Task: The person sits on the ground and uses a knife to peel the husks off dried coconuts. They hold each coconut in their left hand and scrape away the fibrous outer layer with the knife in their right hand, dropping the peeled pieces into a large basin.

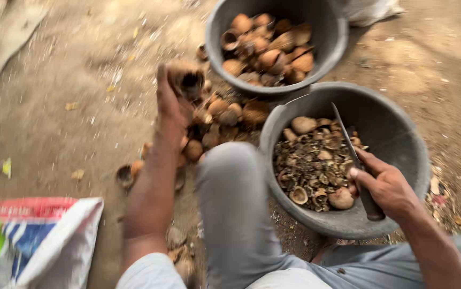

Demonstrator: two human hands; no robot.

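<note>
Left hand (pixel 170 109) lifting a nut (pixel 186 78) at 11 o'clock, gripped tight. Right hand (pixel 383 184) clenched on knife (pixel 354 158) over near bucket (pixel 401 115), half-full of husk scraps. Far bucket (pixel 217 21) full, floor pile (pixel 225 120) waiting.

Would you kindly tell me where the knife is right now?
In the head view the knife is on the right, gripped by the right hand, its blade angled up over the near grey tub of shell pieces.

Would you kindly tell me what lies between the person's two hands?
In the head view, the person's grey-trousered knee and the near bucket's rim lie between the left hand and the right hand.
</note>
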